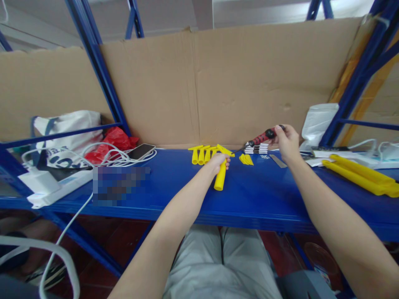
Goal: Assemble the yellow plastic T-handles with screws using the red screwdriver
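Note:
My left hand [220, 161] is closed around a yellow tubular handle [220, 179], its round end pointing toward me. In my right hand [287, 141] is a red and black screwdriver [259, 139], gripped by the fingers at its rear end. The screwdriver's shaft slants down to the left, and its tip is at the yellow piece beside my left fingers; whether it touches a screw is too small to tell. Several similar yellow handles [201, 157] lie in a row just behind my left hand. Small flat yellow pieces [246, 159] lie between my hands.
Behind the screwdriver sits a stack of small white packs [257, 148]. Tiny pale parts [264, 156] and a flat metal blade [277, 161] lie nearby. Long yellow pieces [361, 176] occupy the right side. A phone [142, 152], white cables and a power strip [64, 187] are left.

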Motion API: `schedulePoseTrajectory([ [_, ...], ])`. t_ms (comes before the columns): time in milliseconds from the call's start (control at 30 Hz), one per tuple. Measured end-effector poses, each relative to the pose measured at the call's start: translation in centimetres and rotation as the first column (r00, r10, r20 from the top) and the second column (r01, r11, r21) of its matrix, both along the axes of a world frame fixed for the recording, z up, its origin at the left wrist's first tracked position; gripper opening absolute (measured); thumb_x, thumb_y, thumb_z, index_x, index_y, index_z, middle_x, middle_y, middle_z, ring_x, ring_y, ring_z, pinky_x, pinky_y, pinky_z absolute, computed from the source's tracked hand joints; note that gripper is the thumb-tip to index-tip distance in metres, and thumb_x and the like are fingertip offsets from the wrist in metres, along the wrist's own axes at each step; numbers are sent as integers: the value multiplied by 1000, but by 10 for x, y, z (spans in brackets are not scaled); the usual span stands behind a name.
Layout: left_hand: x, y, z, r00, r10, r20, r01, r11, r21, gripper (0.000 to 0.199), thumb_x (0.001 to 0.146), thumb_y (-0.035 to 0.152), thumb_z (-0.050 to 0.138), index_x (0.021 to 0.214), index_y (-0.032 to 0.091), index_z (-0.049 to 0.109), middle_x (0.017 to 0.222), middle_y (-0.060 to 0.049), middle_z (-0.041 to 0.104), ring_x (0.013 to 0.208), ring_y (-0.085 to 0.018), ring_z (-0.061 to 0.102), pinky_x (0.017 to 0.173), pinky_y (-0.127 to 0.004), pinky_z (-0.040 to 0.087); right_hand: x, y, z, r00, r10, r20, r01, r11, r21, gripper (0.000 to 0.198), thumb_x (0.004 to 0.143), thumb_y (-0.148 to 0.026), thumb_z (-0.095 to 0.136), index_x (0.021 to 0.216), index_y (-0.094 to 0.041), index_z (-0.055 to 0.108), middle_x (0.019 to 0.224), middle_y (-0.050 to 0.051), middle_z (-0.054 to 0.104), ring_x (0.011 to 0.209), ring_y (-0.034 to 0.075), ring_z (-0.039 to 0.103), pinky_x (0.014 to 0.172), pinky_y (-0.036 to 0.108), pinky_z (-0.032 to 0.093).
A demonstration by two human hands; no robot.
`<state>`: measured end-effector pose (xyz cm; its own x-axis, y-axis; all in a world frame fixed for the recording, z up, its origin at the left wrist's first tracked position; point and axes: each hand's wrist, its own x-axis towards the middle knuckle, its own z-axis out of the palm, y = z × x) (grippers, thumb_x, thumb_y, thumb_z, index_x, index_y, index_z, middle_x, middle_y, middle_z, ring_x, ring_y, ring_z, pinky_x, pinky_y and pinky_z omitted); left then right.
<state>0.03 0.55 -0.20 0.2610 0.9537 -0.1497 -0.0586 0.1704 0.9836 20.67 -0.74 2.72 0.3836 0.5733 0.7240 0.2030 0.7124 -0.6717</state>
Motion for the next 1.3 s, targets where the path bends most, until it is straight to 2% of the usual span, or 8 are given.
schedulePoseTrajectory([
  [233, -2, 4, -2, 999, 32, 11, -32, 999, 16, 16, 78, 5, 43, 67, 17, 41, 44, 7, 40, 33, -4, 35, 38, -18, 29, 0, -7, -1, 995, -30, 90, 34, 998, -48, 13, 73, -36, 57, 76, -24, 53, 43, -7, 46, 36, 11, 45, 38, 25, 35],
  [400, -2, 5, -2, 999, 38, 8, -38, 999, 28, 16, 77, 4, 42, 68, 17, 41, 44, 6, 40, 33, -5, 35, 38, -19, 28, 0, -8, 0, 993, -48, 112, 54, 997, -58, 9, 73, -32, 55, 79, -25, 53, 43, -7, 45, 34, 11, 43, 37, 25, 33],
  [633, -1, 4, 0, 997, 72, -5, -72, 997, 28, 17, 77, 4, 43, 66, 17, 41, 45, 6, 41, 33, -5, 35, 38, -19, 29, -1, -6, 3, 998, 64, -22, -66, 995, -71, 21, 67, -38, 64, 75, -24, 52, 42, -8, 45, 29, 9, 40, 32, 23, 32],
  [800, 0, 3, 0, 996, 83, 17, -84, 996, 42, 19, 78, 4, 44, 64, 17, 40, 45, 6, 40, 33, -4, 35, 39, -19, 28, 4, -5, 4, 985, 166, -56, -172, 975, -140, 31, 65, -47, 66, 78, -22, 54, 42, -6, 48, 33, 10, 46, 32, 22, 36],
  [967, -1, 5, 0, 989, 147, 32, -148, 988, 40, 19, 77, 5, 46, 63, 17, 41, 46, 6, 40, 34, -4, 35, 39, -18, 28, 4, -7, 4, 961, 273, -42, -276, 939, -203, 35, 64, -51, 66, 74, -20, 52, 49, -3, 56, 40, 11, 53, 34, 20, 39],
  [1133, 0, 6, -1, 984, 177, 17, -178, 981, 73, 17, 76, 4, 47, 65, 17, 41, 47, 6, 41, 35, -4, 35, 39, -18, 28, 4, -5, 3, 980, 178, -86, -191, 966, -176, 35, 62, -46, 70, 70, -20, 49, 46, -5, 52, 34, 8, 47, 31, 20, 37],
  [1300, 2, 2, 1, 980, 196, -30, -192, 975, 113, 17, 76, 4, 46, 66, 17, 40, 47, 6, 40, 35, -4, 35, 40, -18, 29, 4, -3, 3, 980, 133, -146, -161, 967, -197, 33, 61, -44, 71, 67, -21, 47, 42, -7, 47, 31, 9, 44, 30, 20, 36],
])
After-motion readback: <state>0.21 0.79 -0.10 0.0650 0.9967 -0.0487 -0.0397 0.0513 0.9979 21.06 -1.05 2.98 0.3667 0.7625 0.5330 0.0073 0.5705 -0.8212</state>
